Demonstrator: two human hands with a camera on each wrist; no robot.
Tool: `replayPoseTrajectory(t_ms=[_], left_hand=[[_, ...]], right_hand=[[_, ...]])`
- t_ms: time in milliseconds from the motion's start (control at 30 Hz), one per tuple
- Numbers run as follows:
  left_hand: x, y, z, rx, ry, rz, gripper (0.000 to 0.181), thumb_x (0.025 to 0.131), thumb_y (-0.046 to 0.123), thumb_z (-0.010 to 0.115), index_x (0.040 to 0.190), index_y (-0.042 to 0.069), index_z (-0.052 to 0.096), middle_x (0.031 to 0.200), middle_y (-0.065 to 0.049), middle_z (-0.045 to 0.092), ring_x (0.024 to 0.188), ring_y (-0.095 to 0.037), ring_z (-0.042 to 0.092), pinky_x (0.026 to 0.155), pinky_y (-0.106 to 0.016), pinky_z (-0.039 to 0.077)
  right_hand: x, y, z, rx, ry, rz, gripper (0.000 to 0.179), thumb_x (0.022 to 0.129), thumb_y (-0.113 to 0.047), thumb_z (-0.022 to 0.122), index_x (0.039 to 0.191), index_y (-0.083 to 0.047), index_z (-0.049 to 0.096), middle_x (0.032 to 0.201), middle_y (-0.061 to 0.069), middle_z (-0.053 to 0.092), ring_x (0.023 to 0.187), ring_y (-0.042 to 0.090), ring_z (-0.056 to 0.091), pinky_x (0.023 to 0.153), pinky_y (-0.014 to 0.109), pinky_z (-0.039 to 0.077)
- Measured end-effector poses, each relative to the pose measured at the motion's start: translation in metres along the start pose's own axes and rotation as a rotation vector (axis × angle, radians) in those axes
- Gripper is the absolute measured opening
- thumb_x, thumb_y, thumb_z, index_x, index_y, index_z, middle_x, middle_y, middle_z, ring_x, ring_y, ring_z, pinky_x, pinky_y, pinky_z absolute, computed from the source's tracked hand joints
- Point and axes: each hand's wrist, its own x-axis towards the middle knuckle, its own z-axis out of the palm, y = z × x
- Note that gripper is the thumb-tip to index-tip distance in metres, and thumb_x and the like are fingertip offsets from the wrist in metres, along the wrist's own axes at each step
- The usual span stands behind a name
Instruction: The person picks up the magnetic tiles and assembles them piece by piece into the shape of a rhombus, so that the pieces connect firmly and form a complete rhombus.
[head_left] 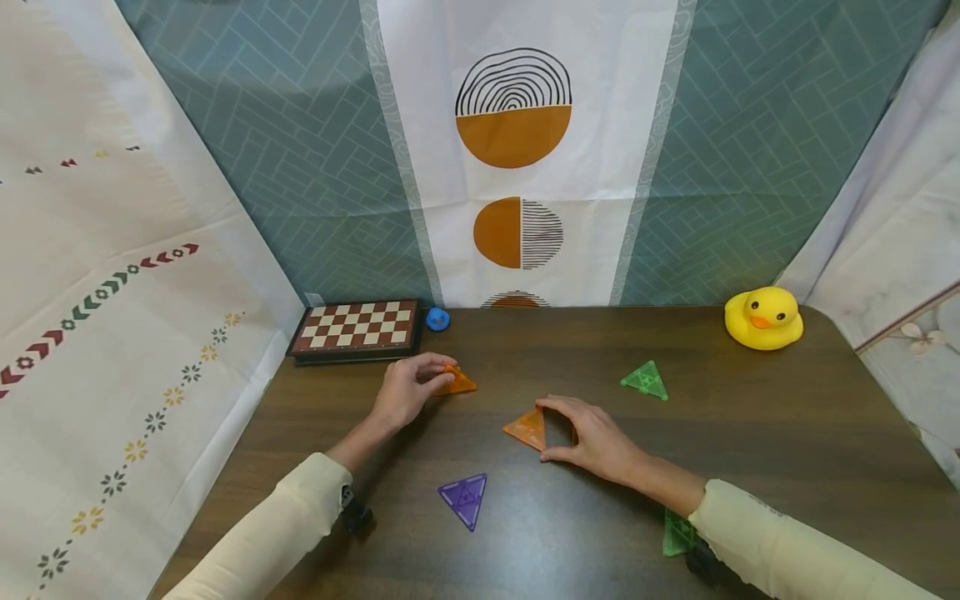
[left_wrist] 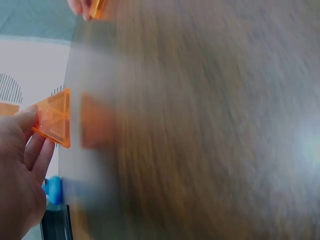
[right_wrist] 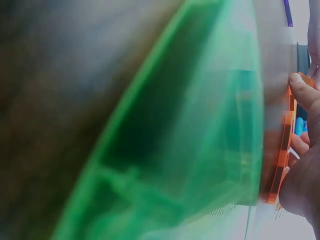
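Observation:
In the head view my left hand (head_left: 405, 393) pinches an orange translucent triangular tile (head_left: 459, 382) between thumb and fingers, left of centre on the table. The left wrist view shows that tile (left_wrist: 56, 117) gripped near one corner. My right hand (head_left: 596, 442) holds another orange triangular tile (head_left: 527, 429), thumb and index finger at two of its corners. A sliver of orange (head_left: 574, 437) shows by the right palm; what it belongs to is partly hidden. Below and between the hands lies a purple triangular tile (head_left: 465, 500).
A green triangular tile (head_left: 647, 381) lies right of centre; another green tile (head_left: 678, 533) is partly under the right wrist and looms blurred in the right wrist view. A chessboard box (head_left: 356, 329), a small blue object (head_left: 437, 319) and a yellow rubber duck (head_left: 763, 319) stand along the back.

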Motion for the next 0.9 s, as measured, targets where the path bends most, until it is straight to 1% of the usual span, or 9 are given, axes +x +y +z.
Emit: replayPoseTrajectory(t_ms=[133, 267, 500, 567, 667, 900], left_hand=[[0.000, 0.006, 0.006, -0.029, 0.018, 0.014, 0.018, 0.096, 0.011, 0.080, 0.114, 0.011, 0.080, 0.107, -0.002, 0.081, 0.097, -0.015, 0.078, 0.084, -0.029, 0.062], [-0.001, 0.015, 0.015, -0.063, 0.025, 0.018, 0.019, 0.096, 0.010, 0.080, 0.114, 0.007, 0.080, 0.106, -0.003, 0.081, 0.095, -0.016, 0.078, 0.083, -0.029, 0.062], [-0.004, 0.028, 0.036, -0.113, 0.027, -0.003, 0.020, 0.094, 0.008, 0.082, 0.114, 0.006, 0.081, 0.105, -0.005, 0.081, 0.095, -0.018, 0.079, 0.081, -0.028, 0.063], [-0.005, 0.031, 0.042, -0.118, 0.019, -0.008, 0.021, 0.094, 0.008, 0.081, 0.115, 0.005, 0.080, 0.107, -0.006, 0.081, 0.096, -0.018, 0.079, 0.081, -0.028, 0.062], [-0.005, 0.035, 0.051, -0.116, 0.012, 0.001, 0.023, 0.094, 0.008, 0.081, 0.117, 0.003, 0.079, 0.108, -0.007, 0.081, 0.097, -0.018, 0.079, 0.081, -0.028, 0.062], [-0.006, 0.046, 0.069, -0.083, 0.012, 0.019, 0.022, 0.095, 0.011, 0.082, 0.116, 0.006, 0.080, 0.109, -0.006, 0.081, 0.098, -0.016, 0.078, 0.081, -0.027, 0.062]], right_hand=[[0.000, 0.000, -0.001, -0.004, -0.012, -0.005, 0.079, 0.080, -0.031, 0.096, 0.145, -0.004, 0.062, 0.143, 0.014, 0.065, 0.130, 0.035, 0.063, 0.105, 0.056, 0.052], [0.000, 0.000, -0.002, -0.015, -0.016, -0.011, 0.079, 0.080, -0.031, 0.096, 0.145, -0.004, 0.062, 0.143, 0.014, 0.065, 0.130, 0.035, 0.063, 0.105, 0.057, 0.052], [0.000, 0.001, -0.001, -0.020, 0.000, -0.018, 0.077, 0.080, -0.031, 0.096, 0.144, -0.004, 0.062, 0.141, 0.011, 0.067, 0.129, 0.033, 0.064, 0.105, 0.055, 0.053], [0.000, 0.001, 0.000, -0.015, 0.003, -0.016, 0.077, 0.080, -0.030, 0.097, 0.143, -0.004, 0.062, 0.140, 0.011, 0.067, 0.128, 0.032, 0.064, 0.104, 0.054, 0.053], [0.000, 0.001, 0.000, -0.008, 0.008, -0.014, 0.076, 0.080, -0.030, 0.097, 0.143, -0.004, 0.063, 0.139, 0.010, 0.068, 0.128, 0.032, 0.065, 0.104, 0.054, 0.053], [0.001, 0.001, 0.000, -0.014, 0.014, -0.013, 0.075, 0.080, -0.031, 0.097, 0.141, -0.004, 0.064, 0.139, 0.012, 0.068, 0.127, 0.032, 0.066, 0.104, 0.053, 0.054]])
